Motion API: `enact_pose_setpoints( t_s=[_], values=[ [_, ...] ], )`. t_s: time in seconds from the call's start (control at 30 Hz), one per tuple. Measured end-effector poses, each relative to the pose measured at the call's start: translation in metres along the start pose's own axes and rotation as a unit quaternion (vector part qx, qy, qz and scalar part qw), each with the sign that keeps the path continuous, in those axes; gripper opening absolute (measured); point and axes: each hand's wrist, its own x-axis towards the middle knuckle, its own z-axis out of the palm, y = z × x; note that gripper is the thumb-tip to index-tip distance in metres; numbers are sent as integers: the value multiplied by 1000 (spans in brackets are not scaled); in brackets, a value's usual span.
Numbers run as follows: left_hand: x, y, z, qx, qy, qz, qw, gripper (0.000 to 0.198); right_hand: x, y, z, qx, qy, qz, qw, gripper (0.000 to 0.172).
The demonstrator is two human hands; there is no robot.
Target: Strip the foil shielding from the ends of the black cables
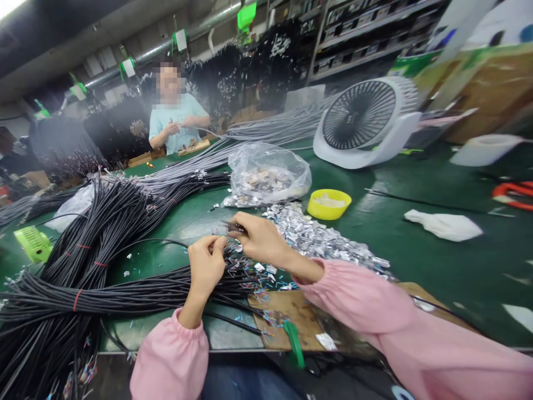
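My left hand [207, 264] is closed, thumb against fingers, on the end of a black cable [160, 240] that arcs in from the left. Just to its right and slightly higher, my right hand [262, 236] grips dark tweezers [235, 226], their tips pointing left above the cable end. The exact contact between tips and wires is hidden by the fingers. Below both hands lies a bundle of black cables [141, 297], its stripped ends showing thin coloured wires [260, 278]. A heap of crumpled silver foil pieces [320, 233] spreads behind my right wrist.
A clear plastic bag [270, 172] of scraps and a yellow dish [328, 204] stand beyond the foil. A white fan [366, 122] is at the back right. Grey cables [275, 128] run across the green table [437, 266]. A co-worker [179, 119] sits opposite, holding a cable.
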Motion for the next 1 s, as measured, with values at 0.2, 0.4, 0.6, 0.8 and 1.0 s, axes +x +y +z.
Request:
enact_pose_setpoints(
  t_s=[0.2,0.4,0.6,0.8,1.0],
  values=[
    [0,0,0,-29,14,18,999,28,3,-1,-1,62,-53,-9,997,7],
    [-2,4,-5,-32,-11,5,999,36,-2,-2,-9,-16,70,-51,996,12],
    [-4,5,-6,-49,11,-2,999,34,0,1,-13,104,90,-3,991,16],
    [-6,6,-4,-21,18,44,999,30,0,-6,-12,220,-14,69,973,42],
    [-5,5,-1,10,29,62,998,29,0,-6,-9,240,-79,26,967,25]
  ],
)
